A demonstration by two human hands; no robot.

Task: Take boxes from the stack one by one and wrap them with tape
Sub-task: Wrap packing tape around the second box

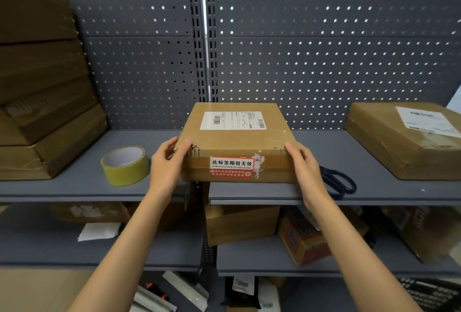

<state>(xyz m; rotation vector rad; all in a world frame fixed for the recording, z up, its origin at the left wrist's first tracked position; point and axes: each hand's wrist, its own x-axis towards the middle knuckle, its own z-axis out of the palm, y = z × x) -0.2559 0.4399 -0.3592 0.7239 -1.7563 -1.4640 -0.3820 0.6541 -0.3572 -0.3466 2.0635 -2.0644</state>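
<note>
Grey pegboard (324, 62) backed the shelf (74, 187), which carried everything for the job. A stack of boxes (42, 82) stood at the far left, and one large box (409, 137), glossy as if already taped, lay at the far right. Between them, at the front edge of the shelf, sat the box (237, 142) in hand, a paper label on top and a red and white sticker on its near face. The left hand (167, 164) held its near left corner with fingers curled over the top edge, and the right hand (304, 164) held the near right corner the same way, so each grip was closed on the box. The roll of tape (126, 165) stood just left of the left hand; the scissors (336, 182) lay just right of the right hand, partly hidden behind it.

The step looked like squaring the box before taping. It would go best with the box set flat and fully on the shelf, the torn top corners pressed down, one hand keeping it steady while the other reached for the tape.
</note>
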